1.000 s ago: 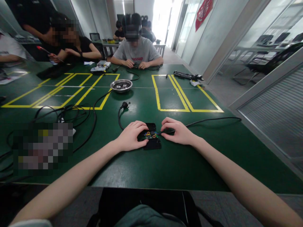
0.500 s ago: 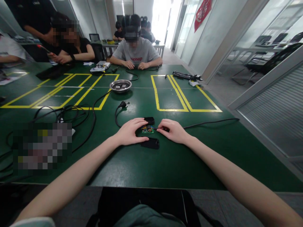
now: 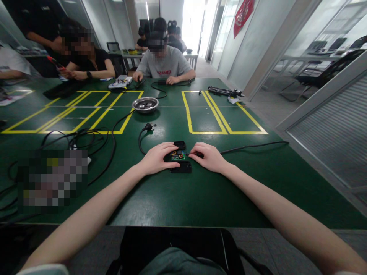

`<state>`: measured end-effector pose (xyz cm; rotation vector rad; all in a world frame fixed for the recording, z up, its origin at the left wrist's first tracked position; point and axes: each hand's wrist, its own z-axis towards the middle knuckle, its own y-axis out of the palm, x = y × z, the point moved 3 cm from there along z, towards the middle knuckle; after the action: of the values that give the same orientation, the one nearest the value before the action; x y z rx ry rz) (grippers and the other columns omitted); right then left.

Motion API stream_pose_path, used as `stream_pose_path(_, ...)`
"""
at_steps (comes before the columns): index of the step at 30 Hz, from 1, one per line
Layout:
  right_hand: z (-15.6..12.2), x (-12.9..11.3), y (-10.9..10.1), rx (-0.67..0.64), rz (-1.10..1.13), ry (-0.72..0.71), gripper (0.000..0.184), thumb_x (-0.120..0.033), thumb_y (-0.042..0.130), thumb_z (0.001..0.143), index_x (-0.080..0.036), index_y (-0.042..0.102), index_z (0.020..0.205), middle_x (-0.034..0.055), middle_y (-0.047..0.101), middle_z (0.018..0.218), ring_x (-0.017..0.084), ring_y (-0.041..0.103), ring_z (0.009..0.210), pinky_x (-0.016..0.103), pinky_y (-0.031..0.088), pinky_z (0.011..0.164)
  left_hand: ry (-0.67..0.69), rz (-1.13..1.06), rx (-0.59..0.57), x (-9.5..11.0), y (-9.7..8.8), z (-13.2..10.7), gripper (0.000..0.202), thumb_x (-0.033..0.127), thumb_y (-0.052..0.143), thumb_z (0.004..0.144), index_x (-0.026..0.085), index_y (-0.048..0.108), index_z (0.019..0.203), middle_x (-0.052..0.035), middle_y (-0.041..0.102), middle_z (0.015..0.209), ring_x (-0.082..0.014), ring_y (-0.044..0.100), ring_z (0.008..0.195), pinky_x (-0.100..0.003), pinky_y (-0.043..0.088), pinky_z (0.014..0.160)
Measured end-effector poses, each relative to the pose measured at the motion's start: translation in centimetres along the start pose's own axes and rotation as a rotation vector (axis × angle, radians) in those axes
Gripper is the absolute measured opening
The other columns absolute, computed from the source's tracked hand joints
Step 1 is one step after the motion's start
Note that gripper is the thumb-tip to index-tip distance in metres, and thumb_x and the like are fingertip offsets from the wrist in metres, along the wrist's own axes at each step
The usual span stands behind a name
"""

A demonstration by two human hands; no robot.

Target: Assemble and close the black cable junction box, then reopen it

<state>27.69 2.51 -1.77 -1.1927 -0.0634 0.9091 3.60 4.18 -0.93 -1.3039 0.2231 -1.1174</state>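
Note:
A small green circuit board with coils lies between two black plastic case halves, an upper one and a lower one. My left hand spans them from the left, fingers on the upper half and thumb on the lower. Its palm side hides the board's left end. Beside the board's right end, my right hand is closed in a pinch on a black cable, which runs out to the right. Where the cable meets the board is too small to make out.
A power plug lies beyond my left hand, and a metal bowl of small metal parts stands behind it. Tangled cables lie left, near a blurred-out item. A tripod is far right. A person sits opposite.
The lower case half has moved up toward the board with my left thumb, narrowing the gap. My right hand has stayed nearly still. The person opposite has moved one hand leftward.

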Motion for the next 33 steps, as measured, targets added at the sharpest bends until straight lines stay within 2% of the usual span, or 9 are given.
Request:
stream_pose_path(9,0.11,-0.17,-0.10,-0.009,0.014,0.013,0.014,-0.027,0.065,0.097,-0.022,0.066,0.084,0.0033,0.066,0.083,0.019,0.063,0.078,0.031,0.048,0.071,0.009,-0.009,0.021,0.28,0.02,-0.23,0.050,0.052,0.068,0.096,0.022,0.067,0.135,-0.0127,0.068,0.139,-0.0287,0.062,0.134,-0.048,0.051,0.116)
stream_pose_path(15,0.05,-0.13,-0.19,-0.017,0.022,0.020,0.016,-0.029,0.064,0.098,-0.022,0.066,0.084,0.0035,0.066,0.083,0.019,0.062,0.079,0.031,0.048,0.071,-0.039,-0.009,0.008,0.23,0.11,-0.35,0.053,0.051,0.069,0.094,0.022,0.065,0.138,-0.0135,0.064,0.143,-0.0284,0.064,0.131,-0.045,0.053,0.113)
stream_pose_path(33,0.14,-0.19,-0.31,-0.015,0.052,0.023,0.017,-0.030,0.065,0.097,-0.022,0.067,0.083,0.0032,0.065,0.082,0.018,0.061,0.076,0.031,0.048,0.071,-0.006,-0.008,-0.015,0.34,0.19,-0.13,0.047,0.047,0.067,0.096,0.020,0.066,0.134,-0.0144,0.065,0.141,-0.0292,0.061,0.134,-0.048,0.051,0.115)
